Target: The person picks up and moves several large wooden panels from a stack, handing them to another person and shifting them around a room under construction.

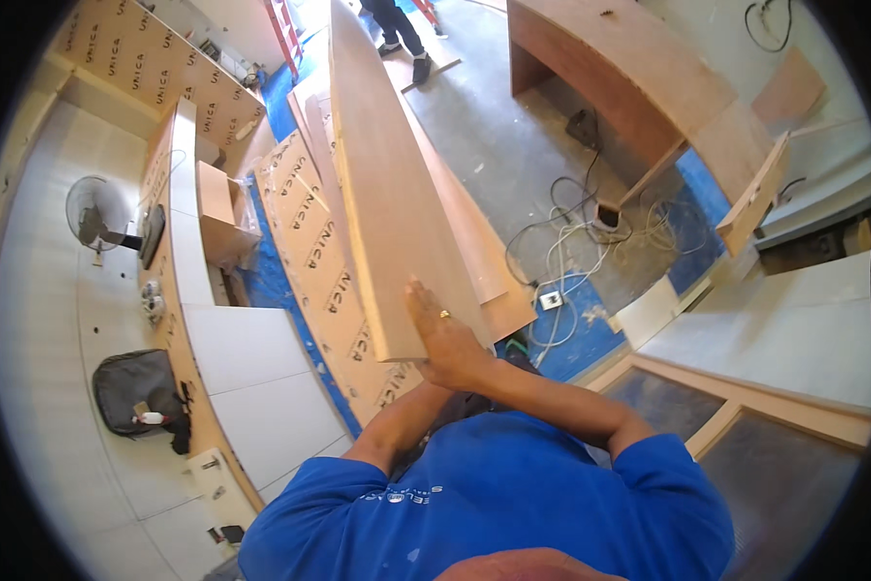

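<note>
The long light-brown plywood board [382, 184] stands on edge in front of the person, its near end held by the right hand [445, 339], fingers flat against it. The left hand is hidden under the board, so its grip cannot be told. Beyond lie white cables [571, 252] on the grey floor [494, 136].

The left hand is hiding behind the long wooden board [382, 184] — its grip cannot be told — while the board's far end is running past the top edge.

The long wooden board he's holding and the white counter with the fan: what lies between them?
In the head view, printed cardboard sheets on blue floor covering lie between the board and the counter.
</note>
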`<action>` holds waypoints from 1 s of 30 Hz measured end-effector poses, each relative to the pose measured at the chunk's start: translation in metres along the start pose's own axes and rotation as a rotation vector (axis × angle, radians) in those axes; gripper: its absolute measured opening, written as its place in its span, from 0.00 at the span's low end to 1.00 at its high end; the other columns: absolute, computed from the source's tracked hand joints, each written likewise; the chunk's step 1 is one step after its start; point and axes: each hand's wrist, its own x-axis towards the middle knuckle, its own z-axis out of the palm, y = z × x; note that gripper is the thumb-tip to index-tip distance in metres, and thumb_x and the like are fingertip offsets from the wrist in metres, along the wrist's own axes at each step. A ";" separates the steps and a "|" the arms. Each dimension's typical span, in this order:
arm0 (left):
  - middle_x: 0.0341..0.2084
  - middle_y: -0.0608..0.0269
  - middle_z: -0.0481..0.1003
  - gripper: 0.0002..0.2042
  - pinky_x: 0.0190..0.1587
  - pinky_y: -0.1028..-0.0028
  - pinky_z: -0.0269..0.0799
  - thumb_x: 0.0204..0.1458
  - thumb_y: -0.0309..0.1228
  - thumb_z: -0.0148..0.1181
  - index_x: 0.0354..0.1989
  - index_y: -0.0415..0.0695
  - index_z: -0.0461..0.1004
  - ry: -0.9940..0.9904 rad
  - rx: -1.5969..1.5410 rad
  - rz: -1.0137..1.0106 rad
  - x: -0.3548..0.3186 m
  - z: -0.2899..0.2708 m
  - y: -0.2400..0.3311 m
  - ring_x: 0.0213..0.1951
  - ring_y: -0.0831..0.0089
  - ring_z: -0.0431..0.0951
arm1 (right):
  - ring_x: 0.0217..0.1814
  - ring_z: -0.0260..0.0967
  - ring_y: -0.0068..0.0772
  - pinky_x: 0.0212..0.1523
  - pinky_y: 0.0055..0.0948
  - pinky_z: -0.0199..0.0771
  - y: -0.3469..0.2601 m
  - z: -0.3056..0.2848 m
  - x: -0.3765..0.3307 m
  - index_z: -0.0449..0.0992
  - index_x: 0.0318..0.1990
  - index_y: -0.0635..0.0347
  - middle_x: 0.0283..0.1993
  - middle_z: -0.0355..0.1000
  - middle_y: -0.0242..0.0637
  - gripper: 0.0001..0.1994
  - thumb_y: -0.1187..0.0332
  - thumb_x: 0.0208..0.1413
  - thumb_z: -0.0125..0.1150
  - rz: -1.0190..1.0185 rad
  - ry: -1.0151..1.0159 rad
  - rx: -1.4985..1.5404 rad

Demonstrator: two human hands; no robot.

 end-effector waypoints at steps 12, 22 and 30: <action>0.33 0.64 0.74 0.14 0.19 0.73 0.69 0.63 0.40 0.38 0.44 0.49 0.71 -0.093 0.021 0.196 -0.061 -0.055 -0.009 0.26 0.69 0.73 | 0.58 0.64 0.53 0.49 0.41 0.72 -0.028 0.025 -0.034 0.46 0.64 0.65 0.60 0.57 0.61 0.39 0.74 0.44 0.60 0.118 0.097 0.212; 0.31 0.65 0.73 0.13 0.17 0.75 0.65 0.62 0.43 0.41 0.41 0.51 0.71 -0.459 0.560 0.808 -0.052 -0.065 -0.043 0.25 0.71 0.71 | 0.34 0.75 0.37 0.33 0.34 0.74 -0.048 0.028 -0.069 0.73 0.42 0.68 0.33 0.75 0.46 0.14 0.70 0.49 0.61 0.298 0.036 0.117; 0.47 0.51 0.70 0.25 0.34 0.55 0.77 0.60 0.53 0.44 0.54 0.46 0.68 0.096 0.319 -0.434 -0.063 -0.052 -0.039 0.41 0.57 0.74 | 0.48 0.69 0.32 0.48 0.32 0.71 -0.046 0.005 -0.117 0.65 0.55 0.71 0.47 0.71 0.43 0.24 0.74 0.51 0.61 0.220 0.230 0.171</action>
